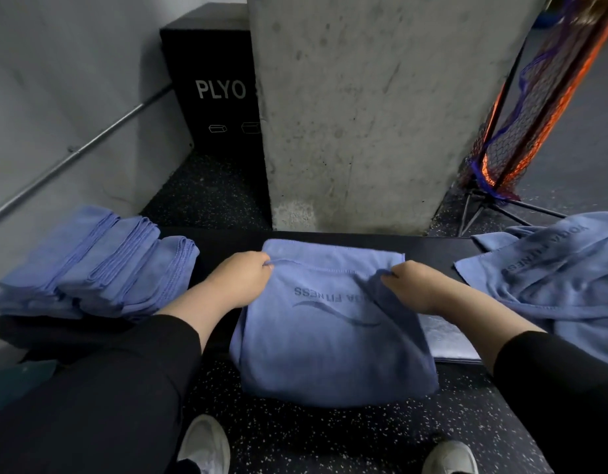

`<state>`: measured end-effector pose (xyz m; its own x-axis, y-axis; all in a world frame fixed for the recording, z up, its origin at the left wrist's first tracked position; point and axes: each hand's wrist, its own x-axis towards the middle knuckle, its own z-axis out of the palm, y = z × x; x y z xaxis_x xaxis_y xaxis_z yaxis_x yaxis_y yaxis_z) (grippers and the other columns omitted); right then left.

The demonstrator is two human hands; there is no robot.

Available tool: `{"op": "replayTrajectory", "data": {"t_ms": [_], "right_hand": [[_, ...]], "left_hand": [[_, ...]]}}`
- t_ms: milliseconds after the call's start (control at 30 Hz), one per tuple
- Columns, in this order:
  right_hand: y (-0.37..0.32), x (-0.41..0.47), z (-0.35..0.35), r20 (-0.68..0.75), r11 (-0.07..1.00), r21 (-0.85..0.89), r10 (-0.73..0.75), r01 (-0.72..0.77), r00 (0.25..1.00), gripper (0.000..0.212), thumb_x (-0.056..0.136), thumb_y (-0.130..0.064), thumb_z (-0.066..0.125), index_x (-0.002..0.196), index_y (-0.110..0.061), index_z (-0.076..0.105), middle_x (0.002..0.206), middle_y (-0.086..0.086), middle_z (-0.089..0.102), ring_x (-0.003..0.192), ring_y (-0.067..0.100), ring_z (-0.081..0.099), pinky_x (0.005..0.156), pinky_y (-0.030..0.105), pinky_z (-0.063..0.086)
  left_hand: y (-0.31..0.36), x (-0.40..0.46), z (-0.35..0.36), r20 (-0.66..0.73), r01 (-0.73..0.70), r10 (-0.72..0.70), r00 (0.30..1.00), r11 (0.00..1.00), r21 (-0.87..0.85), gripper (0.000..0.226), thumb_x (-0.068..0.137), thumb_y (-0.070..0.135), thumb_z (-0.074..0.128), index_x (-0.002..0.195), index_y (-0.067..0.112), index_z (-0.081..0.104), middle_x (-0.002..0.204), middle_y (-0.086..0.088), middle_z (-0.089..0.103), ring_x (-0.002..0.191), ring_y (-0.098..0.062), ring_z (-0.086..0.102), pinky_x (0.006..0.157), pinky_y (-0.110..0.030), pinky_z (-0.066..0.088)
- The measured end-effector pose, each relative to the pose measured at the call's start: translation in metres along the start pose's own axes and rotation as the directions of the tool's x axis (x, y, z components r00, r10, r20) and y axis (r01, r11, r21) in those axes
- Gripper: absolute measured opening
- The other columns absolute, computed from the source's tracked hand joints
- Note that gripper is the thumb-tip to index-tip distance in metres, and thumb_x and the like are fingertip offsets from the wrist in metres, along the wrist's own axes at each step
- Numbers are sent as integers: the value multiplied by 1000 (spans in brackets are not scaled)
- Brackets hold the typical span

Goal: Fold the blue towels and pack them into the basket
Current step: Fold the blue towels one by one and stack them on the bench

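Left hand (239, 280) and right hand (414, 285) each pinch a top corner of the towel (333, 343), draped over the desk (227, 244) edge, so the fold lands square.

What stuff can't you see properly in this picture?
1. The basket: none shows in the head view.
2. The PLYO box: the concrete pillar hides its right part.
3. The print on the towel being folded: a fold by the right hand hides its first word; only FITNESS reads.
4. The unfolded towel pile: the right edge cuts it off.
5. Both hands' fingertips, left hand too: curled into cloth.
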<state>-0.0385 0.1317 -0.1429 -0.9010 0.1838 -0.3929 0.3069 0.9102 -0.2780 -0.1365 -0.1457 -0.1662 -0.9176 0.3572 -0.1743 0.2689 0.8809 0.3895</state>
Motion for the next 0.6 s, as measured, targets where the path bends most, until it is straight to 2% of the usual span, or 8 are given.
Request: {"op": "replayTrajectory", "data": {"t_ms": [100,167,267,333,367,433,500,600], "right_hand": [[2,-18,6,-15,999,-9,-53,53,998,38,106,-30,38,70,-20,44,80,4,54,79,26,51,68,34,39],[5,-24,7,-139,992,93,-75,89,987,37,103,-27,41,68,-13,45,68,3,52,69,23,49,60,36,36],[9,-22,1,-318,940,313,-29,134,947,33,99,-22,43,68,-13,43,59,-2,45,59,17,39,54,32,31],[12,-15,0,-313,930,350,5,111,950,34,102,-22,41,69,-14,43,61,-1,47,59,16,40,53,31,30],[16,-10,2,-287,943,323,13,84,958,35,103,-23,40,70,-14,43,62,0,48,60,17,42,53,31,30],[21,2,7,-253,970,243,32,31,967,36,105,-26,38,71,-15,44,66,1,51,68,24,48,54,31,32],[24,15,8,-260,976,219,54,5,964,36,105,-26,37,72,-16,46,70,1,53,78,29,52,60,35,31],[24,31,4,-277,981,189,92,-40,956,33,105,-22,36,75,-13,49,82,11,57,82,29,50,69,33,32]], "left_hand": [[-4,-17,-4,43,-12,12,999,1000,-3,32,102,23,44,73,9,51,80,-9,61,70,-21,52,61,-34,36],[-4,-24,-8,40,-28,30,999,999,-46,32,101,22,45,75,6,53,78,-11,63,70,-22,53,62,-36,37],[-2,-23,-17,-52,-38,27,998,971,-237,33,101,18,46,72,5,51,70,-8,56,68,-21,48,62,-36,32],[-2,-14,-22,-133,-34,-20,991,920,-390,31,101,17,46,75,2,52,72,-10,53,69,-19,45,65,-35,33],[-2,-9,-23,-152,-28,-39,988,910,-413,31,102,18,45,75,3,51,71,-9,50,69,-18,43,65,-36,32],[-4,0,-17,-118,-15,-27,993,941,-338,32,104,20,44,74,9,48,69,-5,48,67,-19,42,61,-35,30],[-8,9,-7,-59,4,-15,998,985,-173,33,105,22,44,76,8,50,73,-5,55,71,-23,49,59,-35,30],[-12,27,1,-96,4,-12,995,997,-81,34,105,25,45,77,8,53,77,-7,58,76,-26,54,58,-35,31]]}}
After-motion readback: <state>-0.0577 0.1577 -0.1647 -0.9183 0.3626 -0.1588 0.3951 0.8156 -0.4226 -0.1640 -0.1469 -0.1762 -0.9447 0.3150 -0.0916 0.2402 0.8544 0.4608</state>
